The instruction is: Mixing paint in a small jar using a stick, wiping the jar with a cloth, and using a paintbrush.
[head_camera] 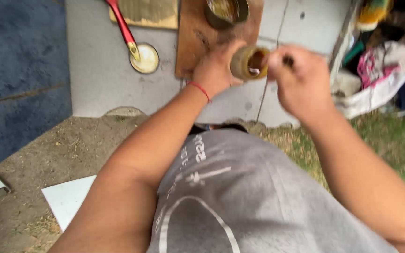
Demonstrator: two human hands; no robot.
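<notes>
My left hand (216, 68) grips a small round jar (248, 62), yellowish-brown and tilted so its open mouth faces the right hand. My right hand (298, 77) is closed around a thin dark tool (288, 60) whose tip reaches into the jar's mouth. Both hands are blurred by motion. A red string sits on my left wrist. My grey printed shirt fills the lower middle of the head view.
A wooden board (195, 40) with a metal cup (226, 11) lies on the grey slab beyond the hands. A red-handled tool (123, 28) rests by a round yellowish lid (145, 58). A heap of cloth (380, 70) is at right, a blue mat (19, 61) at left.
</notes>
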